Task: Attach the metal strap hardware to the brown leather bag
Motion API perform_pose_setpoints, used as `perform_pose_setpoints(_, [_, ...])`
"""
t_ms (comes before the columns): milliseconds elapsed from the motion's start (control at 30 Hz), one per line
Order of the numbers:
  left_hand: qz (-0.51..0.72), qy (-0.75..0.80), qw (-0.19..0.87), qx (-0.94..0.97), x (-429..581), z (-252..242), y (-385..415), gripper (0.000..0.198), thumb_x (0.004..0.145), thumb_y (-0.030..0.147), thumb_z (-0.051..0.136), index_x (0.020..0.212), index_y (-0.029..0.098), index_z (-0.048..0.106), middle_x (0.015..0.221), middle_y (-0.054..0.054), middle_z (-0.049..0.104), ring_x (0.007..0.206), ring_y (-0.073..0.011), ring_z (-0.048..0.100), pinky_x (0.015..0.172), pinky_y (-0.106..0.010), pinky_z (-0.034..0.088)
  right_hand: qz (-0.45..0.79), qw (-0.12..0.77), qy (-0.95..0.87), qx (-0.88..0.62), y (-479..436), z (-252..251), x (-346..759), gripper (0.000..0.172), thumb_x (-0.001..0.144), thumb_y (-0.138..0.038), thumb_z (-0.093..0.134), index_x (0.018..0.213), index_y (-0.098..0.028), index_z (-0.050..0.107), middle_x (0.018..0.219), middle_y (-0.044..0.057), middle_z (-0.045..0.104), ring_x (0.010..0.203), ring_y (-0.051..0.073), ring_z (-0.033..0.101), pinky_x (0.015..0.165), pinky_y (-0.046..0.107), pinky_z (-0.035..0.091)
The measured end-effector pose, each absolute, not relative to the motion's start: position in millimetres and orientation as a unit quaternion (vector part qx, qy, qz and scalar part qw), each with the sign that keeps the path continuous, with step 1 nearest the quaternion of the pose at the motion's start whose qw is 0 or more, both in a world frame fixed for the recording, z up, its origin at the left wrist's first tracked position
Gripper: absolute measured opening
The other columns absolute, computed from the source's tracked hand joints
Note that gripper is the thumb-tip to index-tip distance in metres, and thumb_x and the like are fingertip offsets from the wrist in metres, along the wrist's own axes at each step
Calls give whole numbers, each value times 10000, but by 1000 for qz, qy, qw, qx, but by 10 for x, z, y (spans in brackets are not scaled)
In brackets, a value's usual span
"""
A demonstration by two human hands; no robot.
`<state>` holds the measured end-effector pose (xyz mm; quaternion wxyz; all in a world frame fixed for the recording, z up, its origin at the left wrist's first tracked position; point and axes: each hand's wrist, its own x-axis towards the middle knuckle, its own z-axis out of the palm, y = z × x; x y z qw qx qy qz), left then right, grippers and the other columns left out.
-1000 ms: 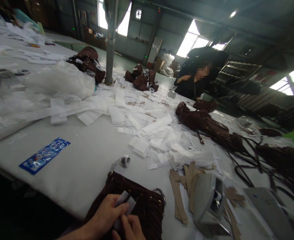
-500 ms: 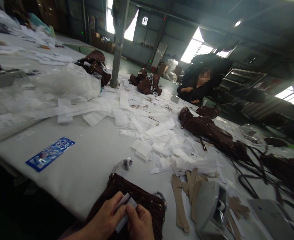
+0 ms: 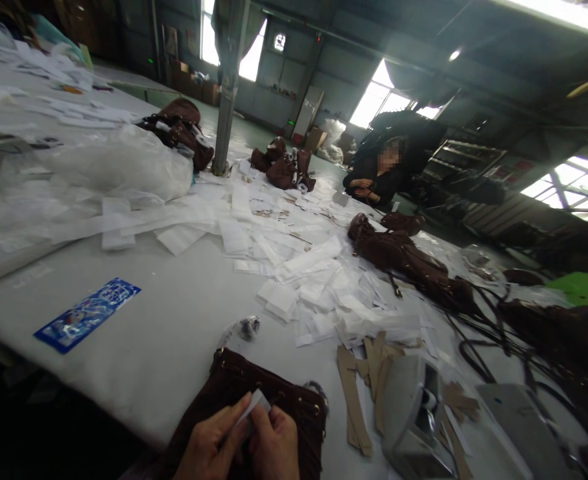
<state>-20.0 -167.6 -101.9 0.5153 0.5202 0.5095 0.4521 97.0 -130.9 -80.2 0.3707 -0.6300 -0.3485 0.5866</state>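
A dark brown bag with brass-coloured eyelets along its top edge lies at the near edge of the table, in front of me. Over it, my left hand pinches a small whitish strip between thumb and fingers. My right hand grips the same strip from the other side, its thumb against it. Both hands are close together, and the strip's lower part is hidden by the fingers. Clear plastic wrapping with a dark piece sits just beyond the bag's top left corner.
Left of the bag lies a blue printed packet. White paper pieces cover the table's middle. Tan strips and a grey tape dispenser stand at right. More brown bags lie beyond. Across the table is a person.
My hands have moved slightly down and left in the picture, and less of the strip shows below the fingers. The whole view has shifted a little; the bag stays in place.
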Motion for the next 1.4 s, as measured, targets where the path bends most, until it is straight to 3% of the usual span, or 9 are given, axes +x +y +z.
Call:
perform_pose_setpoints(100, [484, 475, 449, 582, -218, -1066, -1698, 375, 943, 302, 464, 1308, 287, 553, 757, -9, 630, 620, -125, 586, 631, -203, 505, 626, 383, -297, -611, -1290, -759, 956, 499, 549, -620, 712, 510, -178, 482, 373, -77, 381, 333, 38, 293, 331, 185, 200])
perform_pose_setpoints(233, [485, 425, 407, 647, -278, -1149, -1691, 415, 956, 250, 441, 1363, 319, 479, 842, -25, 646, 654, -118, 603, 666, -203, 524, 687, 315, -254, -603, -1249, -606, 1006, 473, 493, -600, 710, 477, -206, 449, 330, -79, 373, 252, 33, 255, 262, 178, 149])
perform_pose_setpoints(367, [460, 408, 406, 676, -321, -1185, -1665, 455, 957, 211, 432, 1400, 314, 424, 893, -43, 658, 674, -122, 616, 672, -200, 526, 730, 305, -231, -566, -1244, -529, 1063, 524, 553, -673, 616, 457, -172, 491, 351, -63, 388, 237, 17, 244, 240, 163, 151])
perform_pose_setpoints(600, [432, 426, 501, 618, -339, -1003, -1637, 413, 914, 236, 515, 1324, 275, 521, 1141, -73, 671, 1040, -207, 625, 935, -271, 466, 693, 354, -254, -575, -1282, -735, 1030, 630, 467, -757, 724, 573, -185, 481, 351, -100, 377, 248, 14, 239, 238, 155, 144])
perform_pose_setpoints(700, [427, 470, 620, 461, -301, -881, -1587, 530, 845, 418, 614, 1302, 182, 486, 932, -84, 720, 823, -210, 666, 750, -273, 516, 700, 370, -254, -555, -1290, -799, 1012, 611, 516, -749, 714, 566, -182, 491, 337, -88, 397, 244, 23, 254, 242, 164, 159])
perform_pose_setpoints(833, [417, 449, 744, 267, -221, -840, -1476, 485, 822, 590, 543, 932, 119, 578, 648, -54, 664, 523, -150, 577, 493, -243, 440, 688, 414, -263, -534, -1314, -879, 965, 581, 545, -713, 729, 522, -181, 494, 350, -68, 427, 286, 70, 392, 304, 201, 310])
perform_pose_setpoints(1100, [348, 494, 766, 219, -210, -928, -1451, 488, 649, 594, 710, 779, 170, 506, 669, -39, 662, 490, -119, 558, 444, -209, 413, 614, 419, -335, -579, -1344, -958, 1027, 547, 645, -675, 683, 548, -159, 528, 431, -39, 485, 363, 65, 388, 351, 198, 296])
perform_pose_setpoints(1300, [382, 505, 705, 319, -214, -886, -1445, 489, 710, 643, 619, 713, 163, 526, 579, -7, 594, 436, -104, 491, 378, -191, 330, 574, 388, -365, -622, -1336, -983, 989, 614, 637, -767, 605, 546, -169, 496, 404, -52, 436, 340, 59, 366, 325, 186, 255])
perform_pose_setpoints(1400, [386, 528, 684, 324, -186, -931, -1442, 481, 708, 636, 617, 703, 161, 545, 522, 21, 548, 411, -103, 462, 373, -194, 326, 563, 377, -362, -641, -1363, -975, 1108, 698, 600, -844, 541, 679, -151, 582, 473, -2, 553, 325, 94, 454, 295, 194, 301])
